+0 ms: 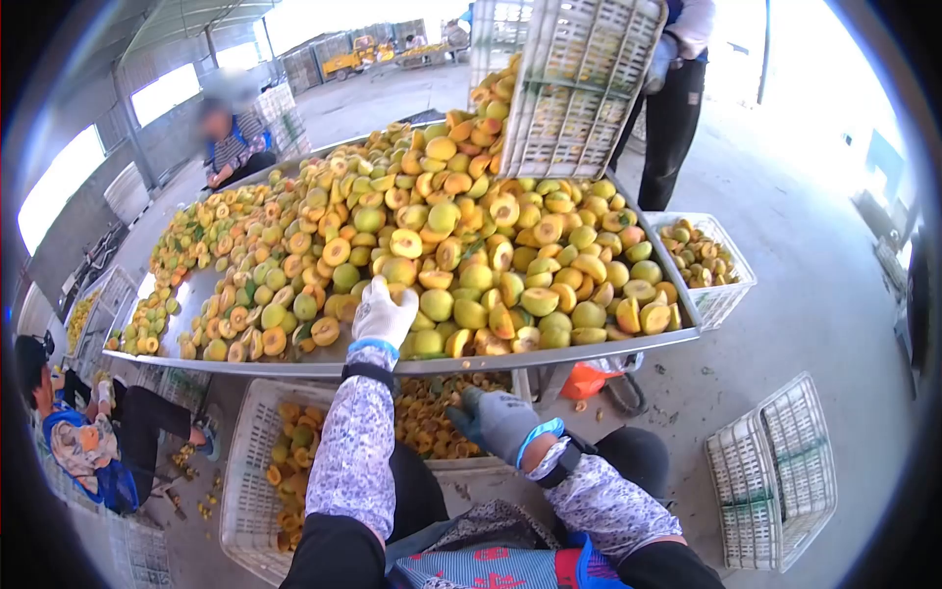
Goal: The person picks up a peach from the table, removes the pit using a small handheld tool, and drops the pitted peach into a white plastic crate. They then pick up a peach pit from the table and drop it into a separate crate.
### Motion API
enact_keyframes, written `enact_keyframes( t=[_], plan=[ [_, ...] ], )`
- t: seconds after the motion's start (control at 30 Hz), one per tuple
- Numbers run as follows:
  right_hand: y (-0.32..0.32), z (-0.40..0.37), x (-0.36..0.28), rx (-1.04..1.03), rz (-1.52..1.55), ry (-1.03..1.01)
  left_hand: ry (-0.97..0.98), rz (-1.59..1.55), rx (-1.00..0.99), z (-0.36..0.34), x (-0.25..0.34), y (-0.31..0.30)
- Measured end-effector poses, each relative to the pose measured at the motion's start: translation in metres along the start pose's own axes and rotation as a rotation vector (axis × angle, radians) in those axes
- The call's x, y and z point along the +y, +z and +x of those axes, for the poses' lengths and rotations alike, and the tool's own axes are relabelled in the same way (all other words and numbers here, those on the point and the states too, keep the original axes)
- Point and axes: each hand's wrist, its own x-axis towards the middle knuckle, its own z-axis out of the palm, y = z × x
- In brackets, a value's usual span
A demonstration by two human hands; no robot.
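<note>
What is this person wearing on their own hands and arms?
The left hand wears a white glove, the right hand a grey glove. Both have light-blue cuff edges, black wrist bands, purple-and-white speckled sleeves, then black cloth sleeves higher up.

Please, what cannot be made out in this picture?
Head view:
What the right hand holds, if anything: hidden by the hand itself.
Head of the standing person: cut by the top edge.
Much inside the tipped crate: hidden by its own side.
Load on the yellow vehicle: too small.
</note>
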Motion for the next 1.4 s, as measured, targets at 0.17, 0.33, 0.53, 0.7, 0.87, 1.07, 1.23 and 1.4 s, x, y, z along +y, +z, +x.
enact_keyframes(
  t=[0.17,0.33,0.53,0.7,0.87,1.07,1.23,1.4],
  plan=[
    [0.004,0.000,0.000,-0.031,0.009,-0.030,-0.090,-0.326,-0.101,-0.011,-0.001,-0.017],
    [0.007,0.004,0.002,0.147,0.066,-0.083,0.120,-0.528,0.035,-0.018,-0.008,-0.021],
    [0.014,0.035,-0.002,0.519,0.782,-0.262,0.579,-0.578,0.023,-0.070,0.024,-0.055],
    [-0.012,0.032,-0.021,0.240,1.158,0.089,0.673,-0.652,-0.107,-0.102,0.052,-0.063],
    [-0.027,0.036,-0.023,0.014,1.136,0.098,-0.017,-1.462,-0.648,-0.104,0.027,-0.068],
    [0.000,0.044,-0.016,0.623,0.539,-0.196,-0.184,-1.666,-0.667,-0.105,0.021,-0.061],
    [0.008,0.043,-0.015,0.595,0.496,-0.160,0.557,-0.909,0.146,-0.098,0.016,-0.036],
    [0.027,0.030,-0.018,0.450,0.330,-0.273,-0.149,-2.094,-0.387,-0.106,0.013,-0.047]
  ],
)
